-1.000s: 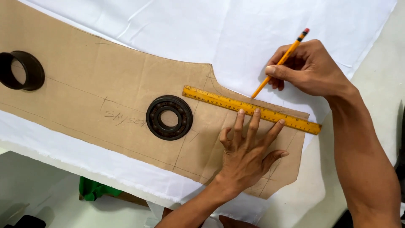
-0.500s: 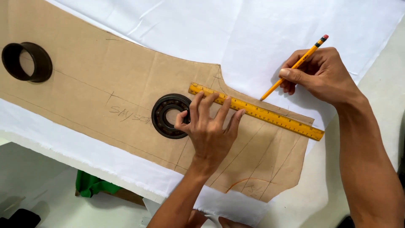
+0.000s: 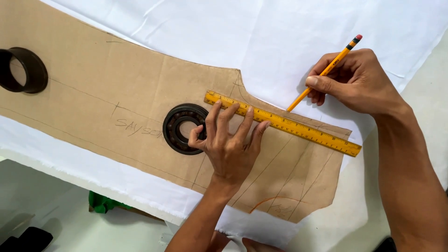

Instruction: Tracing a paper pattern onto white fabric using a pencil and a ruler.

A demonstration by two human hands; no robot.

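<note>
The left hand (image 3: 228, 149) lies flat on the brown paper pattern (image 3: 116, 84), fingers (image 3: 247, 122) spread and released, grasping nothing; their tips press down on the near edge of the yellow ruler (image 3: 284, 123) at its upper-left end, while the thumb touches the rim of the dark bearing (image 3: 184, 128) that sits on the pattern as a weight. The ruler's long axis runs on a diagonal, from upper left beside the bearing down to lower right, where its end reaches just past the pattern's edge. The left hand holds only the left third of it; the right two-thirds lie free.

The right hand (image 3: 357, 81) is above the ruler's middle, on the far side of it, fingers clenched in a writing grip on a yellow pencil (image 3: 324, 72). The pencil slants with its red eraser up and to the right and its tip down and to the left, the tip resting at or just above the ruler's far edge near mid-length; contact with the white cloth (image 3: 261, 42) there I cannot tell. So the ruler's edge lies directly below and toward the person from the pencil tip, and the right hand is the nearer one to the free stretch.

A second dark ring (image 3: 23, 70) rests on the pattern's far left end. Cloth lies under the pattern, spread over the counter (image 3: 434, 135)
</note>
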